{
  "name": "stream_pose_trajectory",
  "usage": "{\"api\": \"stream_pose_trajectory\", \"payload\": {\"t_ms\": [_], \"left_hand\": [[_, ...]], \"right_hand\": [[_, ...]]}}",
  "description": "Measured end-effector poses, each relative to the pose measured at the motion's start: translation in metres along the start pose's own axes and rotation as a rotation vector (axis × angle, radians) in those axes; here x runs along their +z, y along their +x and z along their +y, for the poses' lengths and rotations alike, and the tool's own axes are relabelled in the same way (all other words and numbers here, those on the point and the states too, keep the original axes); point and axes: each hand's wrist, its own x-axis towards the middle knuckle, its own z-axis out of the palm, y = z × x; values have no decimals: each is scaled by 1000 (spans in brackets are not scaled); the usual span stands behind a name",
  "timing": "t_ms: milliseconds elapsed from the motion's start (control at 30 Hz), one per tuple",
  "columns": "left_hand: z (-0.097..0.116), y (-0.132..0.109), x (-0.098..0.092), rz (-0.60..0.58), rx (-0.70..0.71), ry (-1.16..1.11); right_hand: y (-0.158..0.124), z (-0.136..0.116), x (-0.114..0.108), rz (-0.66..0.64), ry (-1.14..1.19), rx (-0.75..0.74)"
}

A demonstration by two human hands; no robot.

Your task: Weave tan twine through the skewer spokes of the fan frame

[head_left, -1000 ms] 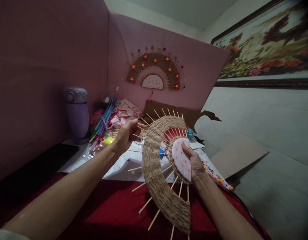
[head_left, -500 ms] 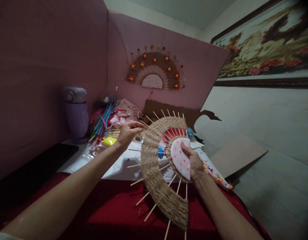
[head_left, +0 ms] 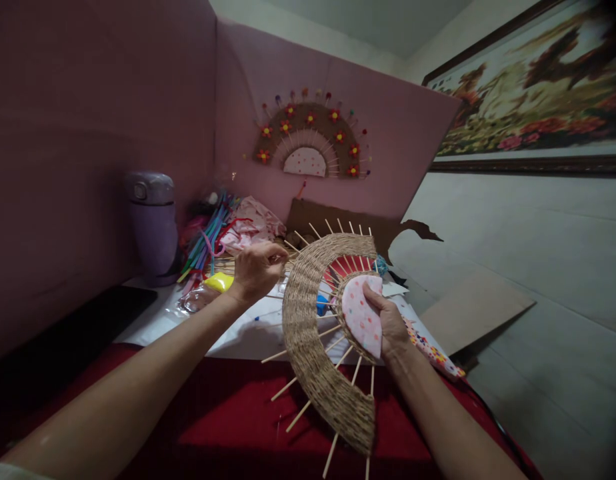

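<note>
Fingers of your left hand [head_left: 258, 272] curl inward, whether pinching anything I can't tell; your right hand [head_left: 394, 328] clasps the fan [head_left: 302, 327], lower centre, weaving seemingly done, bare stick tips [head_left: 278, 395] perhaps unfinished.

From the near side of the red-draped table [head_left: 228, 407], the head camera looks forward and slightly down, close behind the left hand [head_left: 258, 270] and right hand [head_left: 394, 328], its wide view reaching the pink panel [head_left: 398, 137] at the far edge and the framed painting [head_left: 531, 93] rightward.
</note>
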Motion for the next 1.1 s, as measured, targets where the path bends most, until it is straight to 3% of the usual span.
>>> {"api": "stream_pose_trajectory", "payload": {"t_ms": [300, 467, 833, 1100], "left_hand": [[4, 0, -3, -84, 210, 174], [7, 2, -6, -108, 209, 123], [6, 9, -8, -64, -220, -482], [7, 6, -5, -140, -515, -694]], "right_hand": [[-2, 0, 3, 8, -5, 2], [-1, -1, 2, 3, -3, 0], [0, -1, -2, -54, 27, 1], [-1, -1, 0, -36, 54, 3]]}}
